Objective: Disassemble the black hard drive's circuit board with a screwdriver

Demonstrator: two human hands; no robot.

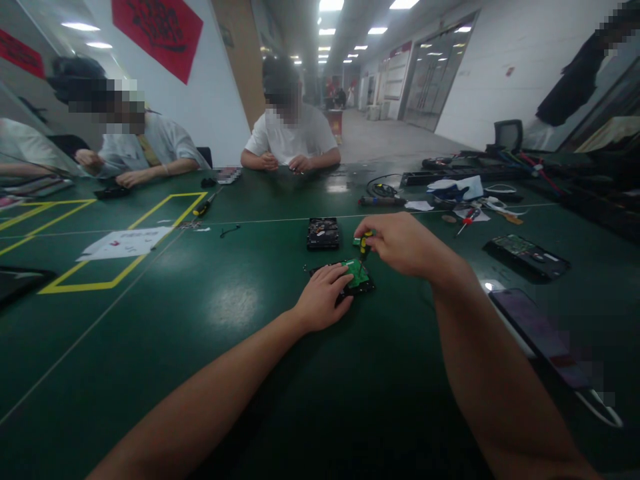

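A hard drive (369, 287) with a green circuit board (356, 272) on its upper side lies flat on the table. My left hand (325, 298) rests across its left part, fingers stretched out over the top and thumb along the near edge. In my right hand (395, 243) a small yellow-and-black screwdriver (366, 243) is pinched from above. Its shaft points down to the circuit board; whether the tip sits in a screw is too small to tell. Just beyond lies a second, black hard drive (323, 233). A small green piece (356, 241) shows beside my right fingertips.
On the right lie another drive with a circuit board (526, 255), a phone (540, 333) with a cable, and a red screwdriver (468, 219). A dark cylindrical tool (383, 201) lies farther back. Paper (125, 243) and another yellow-black screwdriver (204, 203) are left. People sit across the table.
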